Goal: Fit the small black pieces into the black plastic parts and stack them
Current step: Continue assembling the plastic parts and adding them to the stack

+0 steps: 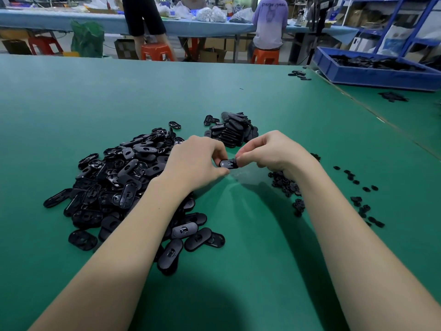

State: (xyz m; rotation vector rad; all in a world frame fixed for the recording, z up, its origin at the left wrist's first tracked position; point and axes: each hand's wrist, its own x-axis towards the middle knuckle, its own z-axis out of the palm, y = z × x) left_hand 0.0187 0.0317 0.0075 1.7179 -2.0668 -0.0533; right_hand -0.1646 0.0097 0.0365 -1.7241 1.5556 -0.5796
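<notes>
We can read almost nothing here; the only lettering we find is a dark printed line across the upper back of a seated person's pale purple shirt, too blurred for us to make out; we see no legible labels, brands or numbers elsewhere.

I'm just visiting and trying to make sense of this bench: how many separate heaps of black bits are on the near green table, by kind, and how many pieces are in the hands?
Loose pile of oval parts: 1
Neat stack of oval parts: 1
Scatter of small pieces: 1
Part pinched between left hand and right hand: 1
Total: 4
</notes>
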